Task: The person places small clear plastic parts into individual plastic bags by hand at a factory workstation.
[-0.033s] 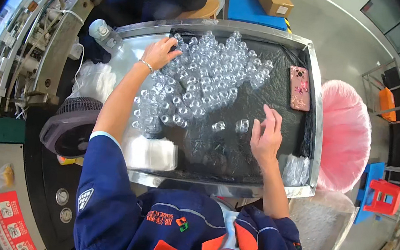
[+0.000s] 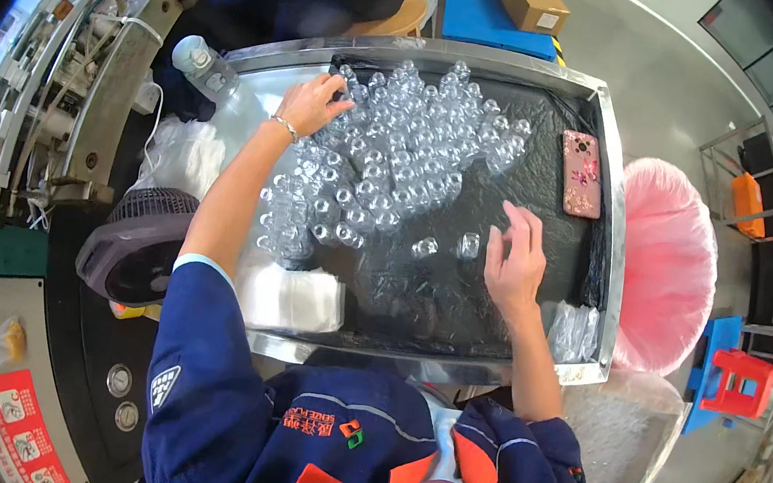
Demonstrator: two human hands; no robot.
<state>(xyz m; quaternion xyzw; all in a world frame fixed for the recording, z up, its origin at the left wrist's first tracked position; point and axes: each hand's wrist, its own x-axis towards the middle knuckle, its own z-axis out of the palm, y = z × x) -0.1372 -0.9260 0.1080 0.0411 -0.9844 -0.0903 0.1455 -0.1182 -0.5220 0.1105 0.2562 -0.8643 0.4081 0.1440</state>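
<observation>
Head view. Metal tray (image 2: 610, 153), black-lined, holds a heap of clear small bottles (image 2: 408, 148) across its far and left parts. Left hand (image 2: 312, 105): fingers curled into the heap's far-left edge; grasp cannot be told. Right hand (image 2: 515, 257): open, fingers spread, empty, just beside two stray bottles (image 2: 449, 246). Pink phone (image 2: 580, 174) lies at the right. Folded white bags (image 2: 293, 296) sit near left.

A navy short-sleeved work shirt with orange panels, pale blue cuff trim, and a thin bracelet (image 2: 284, 128).
</observation>
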